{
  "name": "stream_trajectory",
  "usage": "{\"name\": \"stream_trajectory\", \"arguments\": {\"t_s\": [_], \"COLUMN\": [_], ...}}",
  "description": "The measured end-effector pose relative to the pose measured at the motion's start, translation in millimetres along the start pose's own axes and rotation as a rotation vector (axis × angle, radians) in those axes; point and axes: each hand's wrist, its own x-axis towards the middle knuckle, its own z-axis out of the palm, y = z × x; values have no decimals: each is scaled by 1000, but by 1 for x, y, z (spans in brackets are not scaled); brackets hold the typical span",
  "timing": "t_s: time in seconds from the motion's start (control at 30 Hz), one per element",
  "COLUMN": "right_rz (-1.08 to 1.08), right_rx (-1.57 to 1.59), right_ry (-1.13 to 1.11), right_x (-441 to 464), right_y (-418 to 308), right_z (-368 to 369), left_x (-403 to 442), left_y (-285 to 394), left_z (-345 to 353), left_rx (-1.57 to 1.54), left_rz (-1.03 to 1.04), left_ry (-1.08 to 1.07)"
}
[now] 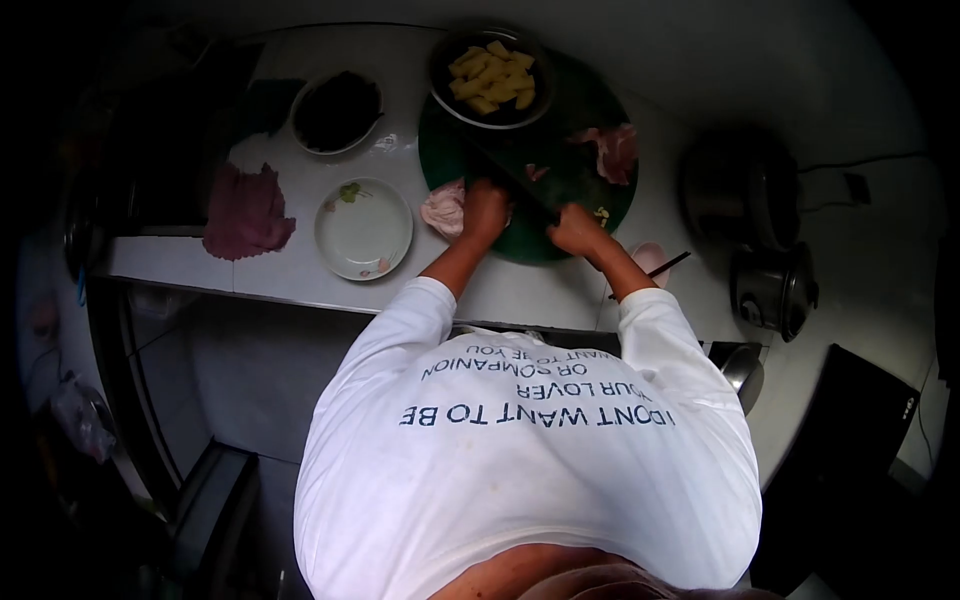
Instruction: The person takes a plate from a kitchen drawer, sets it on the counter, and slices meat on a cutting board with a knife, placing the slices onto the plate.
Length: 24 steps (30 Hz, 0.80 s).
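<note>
My left hand [487,208] is closed over a pale pink piece of raw meat [443,207] at the near left edge of a round green cutting board [520,245]. My right hand [578,230] is closed at the board's near edge, around the handle of a knife [515,178]. The dark blade slants away to the far left across the board and is hard to see in the shade. Toward the right of the board lie pink meat slices [612,150], with a small scrap [536,172] nearer the middle. Small yellowish bits [601,214] lie by my right wrist.
A metal bowl of yellow chunks [492,78] stands at the board's far side. Leftward are a bowl with dark contents [338,112], a white floral plate [363,230] and a purplish cloth [250,212]. Rightward are a pink cup [648,258] with a dark stick and dark pots [772,285].
</note>
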Motion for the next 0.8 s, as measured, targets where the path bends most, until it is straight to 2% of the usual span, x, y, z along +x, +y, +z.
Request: {"name": "stream_trajectory", "arguments": {"t_s": [0.2, 0.3, 0.4, 0.5, 0.6, 0.7, 0.8], "right_rz": [-88, -128, 57, 22, 72, 60, 53], "right_rx": [10, 66, 295, 328, 372, 420, 493], "right_ry": [70, 175, 146, 224, 133, 99, 151], "right_x": [-9, -30, -52, -53, -64, -75, -75], "right_y": [33, 70, 66, 77, 70, 66, 76], "right_z": [19, 32, 20, 25, 16, 8, 18], "left_x": [-1, 1, -8, -19, -23, -11, 1], "left_y": [-2, 2, 14, 28, 25, 28, 36], "left_z": [7, 3, -1, 1, 13, 11, 7], "left_rx": [-47, 0, -18, 355, 447, 366, 230], "left_rz": [13, -85, -174, 50, 95, -85, 81], "left_ry": [71, 4, 66, 172, 224, -89, 119]}}
